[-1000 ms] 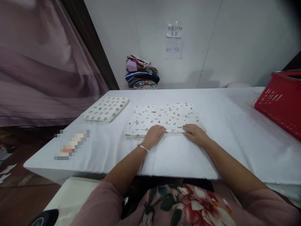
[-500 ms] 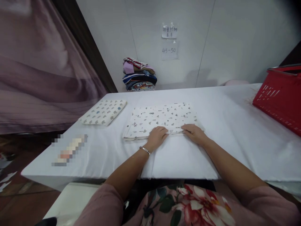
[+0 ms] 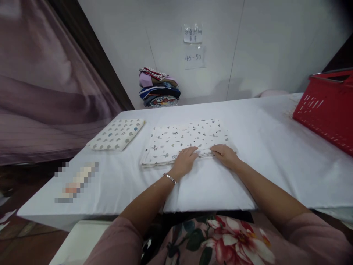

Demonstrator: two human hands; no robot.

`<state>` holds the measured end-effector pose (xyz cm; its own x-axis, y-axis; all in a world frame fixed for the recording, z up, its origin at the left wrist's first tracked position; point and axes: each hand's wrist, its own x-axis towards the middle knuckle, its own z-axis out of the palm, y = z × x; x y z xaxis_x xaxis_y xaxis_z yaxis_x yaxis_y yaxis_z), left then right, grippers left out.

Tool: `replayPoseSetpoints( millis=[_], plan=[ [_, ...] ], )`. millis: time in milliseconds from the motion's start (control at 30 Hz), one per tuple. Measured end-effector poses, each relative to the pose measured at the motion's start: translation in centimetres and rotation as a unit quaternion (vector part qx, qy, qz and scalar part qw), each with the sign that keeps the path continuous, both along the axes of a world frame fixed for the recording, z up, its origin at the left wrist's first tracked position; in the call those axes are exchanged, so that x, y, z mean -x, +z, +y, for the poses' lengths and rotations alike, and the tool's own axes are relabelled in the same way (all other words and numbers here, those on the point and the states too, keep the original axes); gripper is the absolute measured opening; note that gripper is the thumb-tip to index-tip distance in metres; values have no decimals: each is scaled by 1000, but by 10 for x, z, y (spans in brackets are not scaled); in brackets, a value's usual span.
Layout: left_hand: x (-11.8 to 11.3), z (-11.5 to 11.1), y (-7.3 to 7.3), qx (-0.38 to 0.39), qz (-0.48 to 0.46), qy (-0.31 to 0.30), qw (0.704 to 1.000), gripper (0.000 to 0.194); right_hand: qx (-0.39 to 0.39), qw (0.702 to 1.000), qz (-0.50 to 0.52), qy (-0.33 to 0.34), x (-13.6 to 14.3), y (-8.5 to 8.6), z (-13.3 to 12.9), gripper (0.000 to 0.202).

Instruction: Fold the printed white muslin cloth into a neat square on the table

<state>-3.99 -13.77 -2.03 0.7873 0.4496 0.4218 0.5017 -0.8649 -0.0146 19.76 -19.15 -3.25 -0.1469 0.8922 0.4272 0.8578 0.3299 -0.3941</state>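
A white cloth with small grey and dark plant-like prints [image 3: 182, 138] lies folded in a flat rectangle in front of me. My left hand [image 3: 185, 161], with a bracelet at the wrist, closes on its near edge, fingers bent over the top. Just to the right, my right hand [image 3: 224, 156] pinches the same edge between thumb and fingers. A small gap separates the two hands. The undersides of the fingers are hidden from view.
Another folded cloth with grey mushroom-like prints [image 3: 117, 134] lies to the left on the white-covered table [image 3: 264, 162]. Nearer is a blurred-out item [image 3: 78, 182]. A pile of folded fabrics [image 3: 159, 88] stands by the wall, and a red basket [image 3: 325, 110] at the right.
The camera view has shifted slightly, so everything sits a little further left. Both hands keep their hold on the cloth's near edge, and the cloth looks the same.
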Motion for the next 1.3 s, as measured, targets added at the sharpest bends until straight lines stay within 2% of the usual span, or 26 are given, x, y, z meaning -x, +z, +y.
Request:
replayPoseSetpoints(
  millis=[100, 333, 567, 833, 1100, 1300],
  plan=[
    [-13, -2, 2, 3, 13, -19, 1000, 21, 6, 1000, 2, 0, 1, 3, -1, 25],
    [-37, -1, -1, 37, 10, 1, 999, 19, 1, 1000, 3, 11, 0, 2, 0, 24],
    [-37, 0, -2, 79, -15, 3, 997, 23, 3, 1000, -4, 20, 2, 4, -1, 24],
    [-36, 3, -3, 132, -51, 12, 990, 23, 3, 997, -38, 65, 2, 8, -4, 27],
    [-36, 2, -2, 141, -74, 16, 987, 21, 1, 997, -53, 51, 2, 7, -4, 31],
    [-37, 2, -1, 123, -36, 1, 992, 21, -15, 998, -55, 29, -4, 4, -4, 36]
  ],
)
